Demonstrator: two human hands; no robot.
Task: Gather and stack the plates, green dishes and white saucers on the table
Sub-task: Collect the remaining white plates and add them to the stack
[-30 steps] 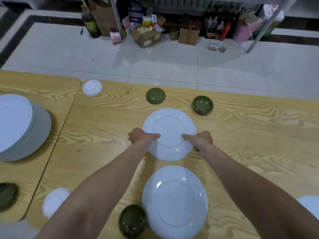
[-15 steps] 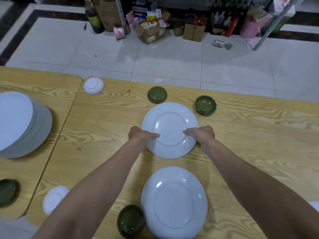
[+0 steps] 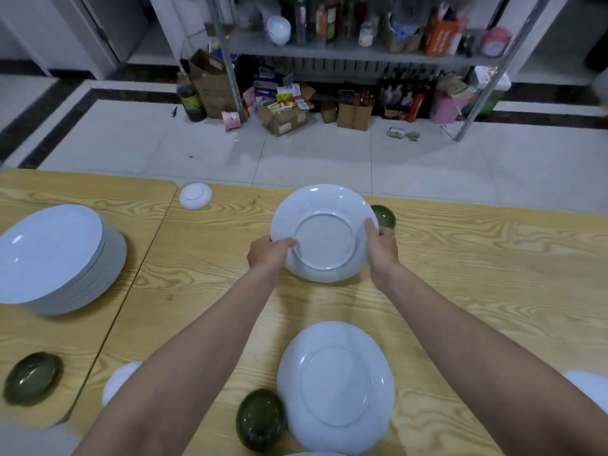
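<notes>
Done: a stack of white plates stands on the left tabletop; I judge that this is where the plates are gathered.
In hand: one plate, tilted with its underside toward the camera, near the far edge of the right tabletop. Whether its lower rim touches the wood, I cannot tell.
Remaining plates: a second plate lies upside down at the near edge, not yet gathered.
Remaining dishes: a green dish just behind the plate's right rim, a second green dish touching the second plate at the near edge, and a third green dish on the left tabletop.
Remaining saucers: a saucer at the far left corner of the right tabletop, a second saucer at its near left, half hidden by the forearm, and a third saucer at the right edge.
Progress: early to middle, as I judge; no dish or saucer is stacked.
Left hand: it holds the plate's left rim, with the thumb lying on the underside.
Right hand: it holds the right rim, with the fingers curled round it.
Plate and fingers: the plate sits between both hands, with the rim inside each grasp.
</notes>
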